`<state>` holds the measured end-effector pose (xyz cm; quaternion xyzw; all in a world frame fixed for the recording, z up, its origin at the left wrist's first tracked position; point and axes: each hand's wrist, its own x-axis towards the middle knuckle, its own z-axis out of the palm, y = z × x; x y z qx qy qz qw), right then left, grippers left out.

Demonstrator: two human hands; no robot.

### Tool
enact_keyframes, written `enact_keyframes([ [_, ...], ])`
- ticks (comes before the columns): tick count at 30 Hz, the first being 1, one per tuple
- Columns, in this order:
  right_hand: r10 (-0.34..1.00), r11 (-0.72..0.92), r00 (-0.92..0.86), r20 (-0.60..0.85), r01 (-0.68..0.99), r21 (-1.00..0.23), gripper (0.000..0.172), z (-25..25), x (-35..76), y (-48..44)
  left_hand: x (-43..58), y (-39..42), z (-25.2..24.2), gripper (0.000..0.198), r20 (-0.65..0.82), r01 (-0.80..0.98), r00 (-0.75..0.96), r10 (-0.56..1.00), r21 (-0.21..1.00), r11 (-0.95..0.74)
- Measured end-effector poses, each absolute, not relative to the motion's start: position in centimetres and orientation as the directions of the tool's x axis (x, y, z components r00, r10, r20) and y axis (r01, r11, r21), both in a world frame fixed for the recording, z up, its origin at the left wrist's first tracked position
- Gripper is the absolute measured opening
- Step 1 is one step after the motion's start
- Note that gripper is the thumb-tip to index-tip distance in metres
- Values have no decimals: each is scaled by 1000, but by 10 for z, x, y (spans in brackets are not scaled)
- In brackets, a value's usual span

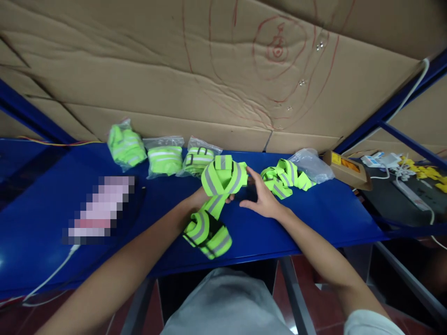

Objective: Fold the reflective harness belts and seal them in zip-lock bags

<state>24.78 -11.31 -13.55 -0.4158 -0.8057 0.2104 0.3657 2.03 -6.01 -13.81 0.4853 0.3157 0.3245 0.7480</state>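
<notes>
A folded reflective strap, neon yellow-green with a grey stripe, is held up over the blue table. My left hand grips it from below, mostly hidden behind the folds, with fingertips showing beneath. From that bundle hangs a second coiled part with black pieces, near the table's front edge. To the right, my right hand has thumb and fingers spread apart, with its upper fingertips close to the bundle's side. Whether they touch it I cannot tell. Beyond this hand lies a loose heap of similar straps.
Along the cardboard wall stand clear bags of green straps. A blurred-out phone-like object with a white cable lies left. At right are a plastic bag, a small cardboard box and a blue frame post.
</notes>
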Motion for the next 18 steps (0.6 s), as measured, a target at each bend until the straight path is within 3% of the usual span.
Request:
enact_keyframes([
  [2,832,551,-392,392,495,-672,118,-137,246,-114,23,-64,-141,39,-185,-143,647,740,923,356],
  [7,895,447,-203,398,391,-805,121,-136,243,-115,31,-75,-138,35,-237,-48,752,615,911,410],
  [9,927,374,-112,357,298,-878,101,-138,243,-113,33,-81,-133,33,-252,-25,778,576,903,429],
  [12,963,255,39,266,181,-950,54,-142,243,-109,34,-87,-124,39,-268,-14,798,540,888,460],
  [14,965,217,119,235,143,-966,42,-143,243,-105,31,-89,-120,50,-271,-9,833,483,865,501],
  [18,946,164,278,168,36,-986,35,-128,258,-93,17,-90,-115,65,-193,-23,942,274,778,627],
])
